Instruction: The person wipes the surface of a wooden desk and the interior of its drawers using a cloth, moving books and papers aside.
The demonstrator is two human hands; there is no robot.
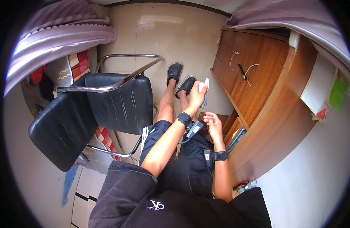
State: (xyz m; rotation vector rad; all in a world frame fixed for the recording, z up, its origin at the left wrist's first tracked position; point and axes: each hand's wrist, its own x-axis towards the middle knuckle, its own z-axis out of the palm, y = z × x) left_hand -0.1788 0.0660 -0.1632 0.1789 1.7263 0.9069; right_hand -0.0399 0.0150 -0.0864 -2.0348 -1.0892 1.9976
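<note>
My left hand (pixel 196 94) is closed around a folded white-grey cloth (pixel 206 91), held out in front of my legs; its edges stick out past my fingers on the right. Lower and nearer to me, my right hand (pixel 213 124) is raised beside the wooden desk. Its fingers are loosely bent and apart, with nothing seen in them. On the brown wooden desk (pixel 255 93) lie a thin black piece (pixel 242 71) and a white cord (pixel 252 69). Each wrist wears a black strap with a small grey device.
A black padded chair (pixel 118 100) with chrome armrests stands on my left. Pale purple curtains (pixel 64 38) hang at the upper left and upper right. Below the desk top, books (pixel 236 140) stand on a shelf. A white board with green paper (pixel 338 94) is at the far right.
</note>
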